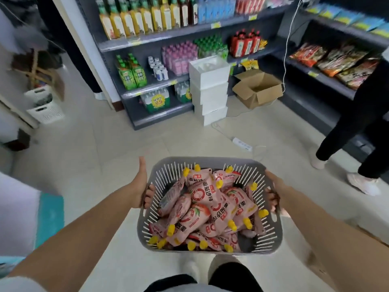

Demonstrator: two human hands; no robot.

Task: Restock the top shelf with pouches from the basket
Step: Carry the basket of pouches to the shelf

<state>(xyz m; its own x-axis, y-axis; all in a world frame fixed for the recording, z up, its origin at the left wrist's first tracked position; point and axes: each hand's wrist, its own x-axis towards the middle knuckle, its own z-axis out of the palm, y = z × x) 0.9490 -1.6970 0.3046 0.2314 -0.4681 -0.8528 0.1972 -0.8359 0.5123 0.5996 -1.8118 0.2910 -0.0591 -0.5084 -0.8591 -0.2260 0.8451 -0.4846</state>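
I carry a grey slotted basket (207, 160) in front of me, above the floor. It is filled with several pink spouted pouches (207, 199) with yellow caps. My left hand (141, 184) grips the basket's left handle, fingers curled through the slot and thumb sticking up. My right hand (273, 191) grips the right handle, its fingers curled through the slot. The shelf unit (189, 31) with bottles stands ahead; its top shelf is out of view.
A stack of white foam boxes (209, 89) and an open cardboard box (257, 88) stand on the floor by the shelves. A power strip (242, 143) with cable lies on the tiles. A person's legs (357, 131) stand at right by a snack shelf (320, 75). White bins (45, 105) stand at left.
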